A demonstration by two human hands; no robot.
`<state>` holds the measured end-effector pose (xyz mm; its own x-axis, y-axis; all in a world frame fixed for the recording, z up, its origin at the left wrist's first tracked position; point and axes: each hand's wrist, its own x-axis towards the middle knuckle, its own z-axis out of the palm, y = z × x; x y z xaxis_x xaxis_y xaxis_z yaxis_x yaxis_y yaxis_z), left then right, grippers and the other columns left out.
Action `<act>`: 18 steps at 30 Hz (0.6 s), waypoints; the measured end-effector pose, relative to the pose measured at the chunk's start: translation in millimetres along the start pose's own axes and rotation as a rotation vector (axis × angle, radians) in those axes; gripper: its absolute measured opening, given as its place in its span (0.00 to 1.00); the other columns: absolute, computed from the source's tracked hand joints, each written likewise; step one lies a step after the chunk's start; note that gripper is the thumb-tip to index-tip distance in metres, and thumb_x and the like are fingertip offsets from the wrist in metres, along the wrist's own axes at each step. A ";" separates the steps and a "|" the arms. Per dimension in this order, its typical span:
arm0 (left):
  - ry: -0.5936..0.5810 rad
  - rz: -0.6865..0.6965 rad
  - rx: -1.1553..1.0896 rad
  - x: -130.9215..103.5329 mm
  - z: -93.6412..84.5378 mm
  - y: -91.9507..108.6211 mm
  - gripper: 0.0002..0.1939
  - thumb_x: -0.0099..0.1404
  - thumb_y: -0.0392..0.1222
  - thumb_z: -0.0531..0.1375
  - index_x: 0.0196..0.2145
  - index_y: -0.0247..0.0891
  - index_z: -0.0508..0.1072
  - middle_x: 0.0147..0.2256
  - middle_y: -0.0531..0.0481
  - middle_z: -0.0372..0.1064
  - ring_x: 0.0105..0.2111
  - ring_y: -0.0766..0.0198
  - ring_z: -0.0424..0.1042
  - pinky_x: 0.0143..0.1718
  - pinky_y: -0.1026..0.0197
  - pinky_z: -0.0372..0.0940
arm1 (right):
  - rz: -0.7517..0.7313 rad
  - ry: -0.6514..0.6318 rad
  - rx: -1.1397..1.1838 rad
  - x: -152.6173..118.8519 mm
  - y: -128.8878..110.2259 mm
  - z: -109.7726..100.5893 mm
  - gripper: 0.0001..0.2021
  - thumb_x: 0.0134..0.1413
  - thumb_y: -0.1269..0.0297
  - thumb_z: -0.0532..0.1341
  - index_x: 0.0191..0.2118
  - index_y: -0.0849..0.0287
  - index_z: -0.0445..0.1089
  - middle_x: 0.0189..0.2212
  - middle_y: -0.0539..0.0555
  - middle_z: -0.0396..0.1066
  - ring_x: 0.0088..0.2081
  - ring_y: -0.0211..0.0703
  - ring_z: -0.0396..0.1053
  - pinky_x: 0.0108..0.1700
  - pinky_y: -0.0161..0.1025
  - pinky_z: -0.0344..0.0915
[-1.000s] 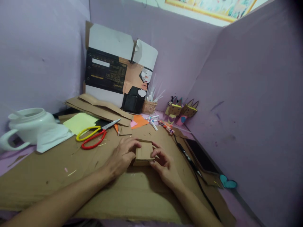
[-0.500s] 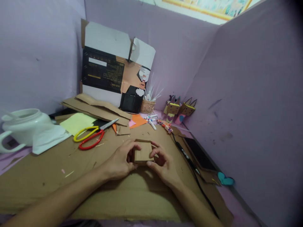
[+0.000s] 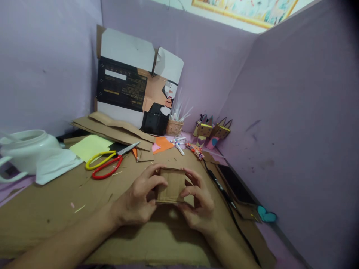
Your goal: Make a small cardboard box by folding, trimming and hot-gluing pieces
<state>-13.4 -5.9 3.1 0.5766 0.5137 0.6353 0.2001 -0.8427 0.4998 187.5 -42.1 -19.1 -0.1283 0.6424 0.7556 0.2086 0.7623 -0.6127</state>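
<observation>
A small brown cardboard box (image 3: 171, 185) is held between both hands, above the cardboard sheet (image 3: 134, 239) that covers the table. My left hand (image 3: 139, 196) grips its left side, with a finger lying over the front face and the thumb underneath. On the right side, my right hand (image 3: 199, 200) closes on the box with bent fingers, its thumb under the lower edge. The side of the box turned away from me is hidden. Scissors (image 3: 108, 164) with one yellow and one red handle lie beyond my left hand.
A white pot (image 3: 30, 147) with a handle stands at the left. Flattened cardboard (image 3: 120, 130) and a printed carton (image 3: 123, 82) are at the back. On the right lie a black tool with a cord (image 3: 220, 183), a dark phone-like slab (image 3: 237, 183) and a teal heart (image 3: 266, 214).
Both hands have brought the cardboard box a little nearer and tilted it, so its flat face shows larger. The fingers have shifted slightly along its sides.
</observation>
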 end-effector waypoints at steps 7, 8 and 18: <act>0.034 0.046 0.023 -0.8 1.8 -3.2 0.24 0.50 0.22 0.54 0.44 0.39 0.61 0.56 0.35 0.53 0.58 0.50 0.57 0.53 0.52 0.61 | -0.043 -0.028 -0.025 0.5 5.2 -1.0 0.14 0.46 0.77 0.63 0.37 0.53 0.67 0.57 0.57 0.55 0.60 0.56 0.56 0.57 0.53 0.61; 0.035 0.046 0.023 -1.3 2.0 -3.8 0.24 0.49 0.22 0.54 0.44 0.39 0.61 0.56 0.35 0.53 0.58 0.51 0.57 0.54 0.52 0.60 | -0.044 -0.030 -0.027 0.7 5.5 -1.1 0.14 0.46 0.77 0.62 0.38 0.53 0.67 0.57 0.57 0.55 0.60 0.56 0.56 0.57 0.53 0.61; 0.024 -0.058 0.038 0.2 1.9 -2.9 0.19 0.53 0.30 0.60 0.43 0.37 0.62 0.53 0.33 0.59 0.58 0.49 0.58 0.49 0.56 0.64 | 0.093 0.025 -0.044 -2.0 7.1 -1.8 0.16 0.45 0.71 0.67 0.40 0.53 0.64 0.55 0.60 0.58 0.58 0.55 0.59 0.57 0.52 0.60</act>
<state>-12.4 -3.6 0.6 0.5437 0.5654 0.6202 0.2632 -0.8166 0.5137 191.0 -38.1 -24.6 -0.0824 0.7078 0.7016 0.2610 0.6947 -0.6702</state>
